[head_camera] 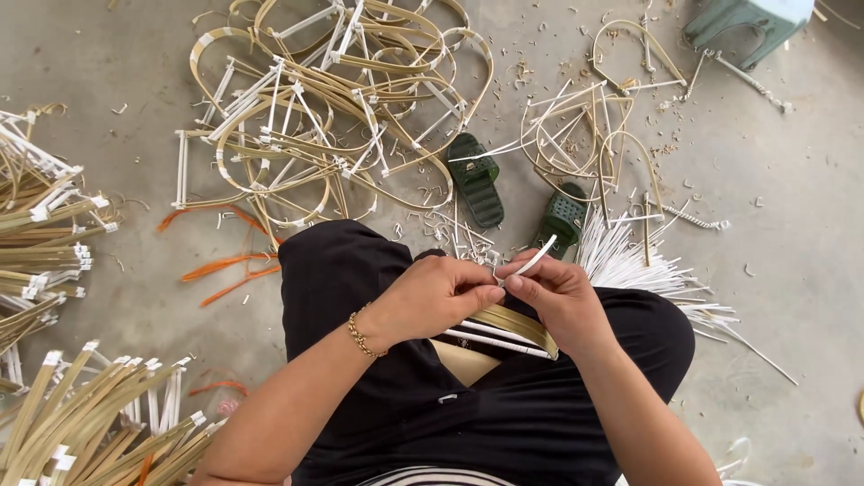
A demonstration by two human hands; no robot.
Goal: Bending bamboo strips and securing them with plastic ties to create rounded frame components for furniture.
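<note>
Two hands meet over my lap: my left hand (441,292) and my right hand (553,292) are pressed fingertip to fingertip, both closed in a pinching grip on a thin white strip (537,256) that sticks up and away from between them. Under my hands, across my black trousers (396,396), lies a bent bamboo piece (513,324) with a white rod (495,342) running along its near side; my right hand partly covers it, and I cannot tell whether the palm presses on it. A gold chain bracelet (360,335) sits on my left wrist.

Near my left knee, low on the floor (792,270), a bundle of straight bamboo slats (99,418) with white-wrapped tips fans out, and a second such bundle (40,243) lies beyond it at the left edge. A few orange strips (220,265) lie just past my left knee. By my right knee a sheaf of thin white sticks (630,261) spreads outward.

Just beyond my knees stand two dark green slippers (475,180), one nearly touching the white sticks. Farther out, a big tangled heap of curved bamboo frames (324,108) with white crossbars covers the floor, with a smaller cluster of frames (585,135) to its right. At the far right corner stands a pale green plastic stool (742,22)
</note>
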